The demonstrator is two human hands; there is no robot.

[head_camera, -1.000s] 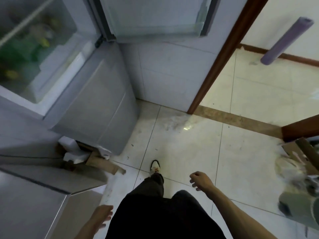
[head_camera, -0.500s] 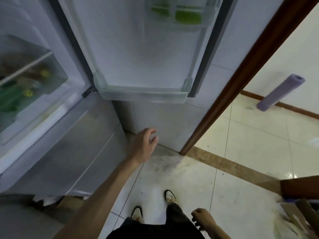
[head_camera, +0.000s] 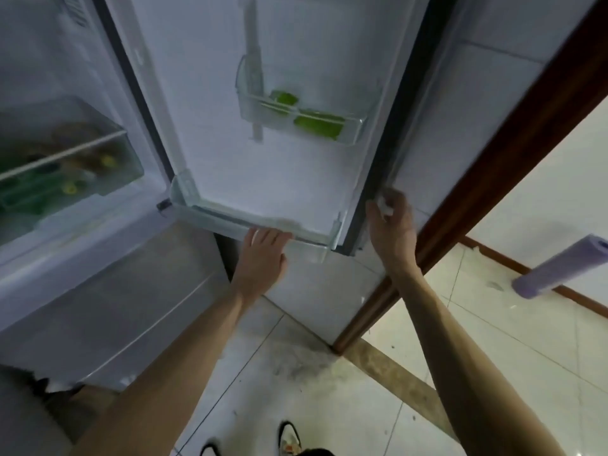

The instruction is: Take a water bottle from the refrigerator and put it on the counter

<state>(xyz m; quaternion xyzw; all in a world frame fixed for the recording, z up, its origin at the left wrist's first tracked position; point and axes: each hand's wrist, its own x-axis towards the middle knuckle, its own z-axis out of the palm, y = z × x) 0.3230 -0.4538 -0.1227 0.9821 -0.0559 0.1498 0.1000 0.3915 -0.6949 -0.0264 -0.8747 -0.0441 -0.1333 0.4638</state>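
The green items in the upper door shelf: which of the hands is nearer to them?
Roughly equal, perhaps the right. The right hand grips the door edge, below-right of the green items. The left hand touches the bottom door shelf, directly below.

Green items point(head_camera: 317, 126) sit in the upper door shelf point(head_camera: 353, 131); the lower door shelf point(head_camera: 250, 222) looks bare.

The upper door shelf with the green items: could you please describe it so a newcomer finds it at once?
Start at the open refrigerator door. Halfway up its white inner face hangs a clear plastic shelf holding green items. The clear bottom door shelf, by the left hand, looks empty.
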